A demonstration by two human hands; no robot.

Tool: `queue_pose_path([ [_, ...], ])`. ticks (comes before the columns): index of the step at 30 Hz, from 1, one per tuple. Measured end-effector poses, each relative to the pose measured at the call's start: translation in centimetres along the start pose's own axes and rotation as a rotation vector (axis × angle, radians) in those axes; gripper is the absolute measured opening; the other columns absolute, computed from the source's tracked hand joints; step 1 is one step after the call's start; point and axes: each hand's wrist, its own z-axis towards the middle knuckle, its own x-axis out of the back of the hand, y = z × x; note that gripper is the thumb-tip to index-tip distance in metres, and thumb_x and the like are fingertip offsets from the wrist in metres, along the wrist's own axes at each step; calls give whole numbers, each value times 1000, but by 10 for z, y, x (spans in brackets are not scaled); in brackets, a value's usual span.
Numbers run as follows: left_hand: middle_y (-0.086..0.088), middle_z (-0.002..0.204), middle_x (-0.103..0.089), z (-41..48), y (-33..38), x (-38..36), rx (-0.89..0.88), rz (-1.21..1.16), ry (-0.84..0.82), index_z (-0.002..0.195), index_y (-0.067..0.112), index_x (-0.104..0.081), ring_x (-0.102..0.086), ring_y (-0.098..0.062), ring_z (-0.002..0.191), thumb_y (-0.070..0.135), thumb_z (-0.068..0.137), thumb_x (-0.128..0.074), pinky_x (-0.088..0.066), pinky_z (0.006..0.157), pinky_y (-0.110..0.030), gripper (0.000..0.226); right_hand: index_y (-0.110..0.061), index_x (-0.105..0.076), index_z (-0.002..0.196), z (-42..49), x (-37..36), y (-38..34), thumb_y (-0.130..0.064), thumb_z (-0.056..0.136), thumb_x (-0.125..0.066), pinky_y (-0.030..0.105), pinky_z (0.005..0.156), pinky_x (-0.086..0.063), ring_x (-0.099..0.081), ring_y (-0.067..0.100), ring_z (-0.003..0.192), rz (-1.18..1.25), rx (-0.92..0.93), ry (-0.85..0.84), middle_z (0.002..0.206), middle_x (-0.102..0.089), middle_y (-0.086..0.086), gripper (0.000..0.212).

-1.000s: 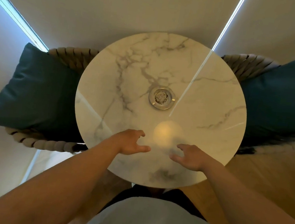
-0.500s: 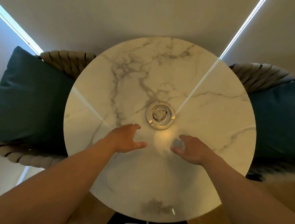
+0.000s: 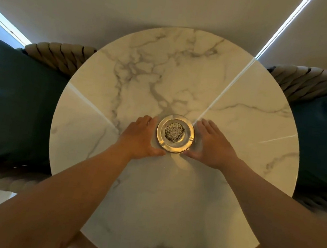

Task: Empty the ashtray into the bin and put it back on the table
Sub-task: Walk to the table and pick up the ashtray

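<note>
A round glass ashtray (image 3: 184, 145) with grey ash in its middle rests on the white marble table (image 3: 184, 81), near the centre. My left hand (image 3: 142, 137) lies against the ashtray's left side, thumb under its near edge. My right hand (image 3: 211, 144) lies along its right side, thumb by the near rim. Both hands cup around the ashtray with fingers stretched out, not closed on it. No bin is in view.
Two woven rope chairs flank the table, each with a dark teal cushion: one on the left (image 3: 15, 101), one on the right (image 3: 325, 139). A plain wall stands behind the table. Wood floor shows at the lower right.
Both hands have moved forward from the near side of the ashtray to either side of it. The camera has come closer over the table.
</note>
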Motion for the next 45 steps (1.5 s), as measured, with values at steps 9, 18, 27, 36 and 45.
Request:
queue_pose_path([
  [9, -1, 127, -38, 9, -2, -10, -45, 41, 25, 146, 22, -25, -38, -22, 118, 75, 50, -73, -35, 101, -36, 119, -14, -14, 156, 14, -5, 0, -78, 55, -72, 44, 123, -16, -2, 26, 154, 20, -1, -31, 165, -13, 5, 133],
  [18, -1, 124, -39, 10, 0, -12, -55, 59, 65, 143, 19, -30, -40, -23, 115, 80, 46, -68, -37, 98, -37, 121, -11, -15, 156, 19, -4, -4, -72, 57, -77, 44, 123, -14, 1, 27, 153, -10, 20, -31, 165, -12, 8, 133],
  [27, -3, 122, -41, 11, 6, -12, -54, 87, 96, 138, 17, -37, -42, -24, 113, 80, 49, -68, -39, 97, -38, 113, -11, -14, 157, 16, -7, -5, -73, 61, -75, 44, 123, -15, 2, 26, 154, 12, 13, -5, 166, -7, 9, 129],
  [36, -3, 120, -44, 12, 8, -16, -52, 92, 108, 131, 15, -43, -44, -24, 111, 83, 50, -59, -39, 94, -37, 107, -11, -17, 156, 15, -8, -5, -69, 61, -78, 42, 123, -14, 0, 26, 154, 24, 19, 7, 166, -9, 8, 127],
  [45, -1, 120, -48, 6, 8, -14, -108, 71, 138, 129, 17, -45, -46, -22, 109, 78, 55, -69, -41, 92, -37, 99, -8, -31, 150, 7, -5, -7, -70, 54, -82, 41, 120, -24, -19, 26, 150, 69, 37, 19, 157, -33, 7, 125],
])
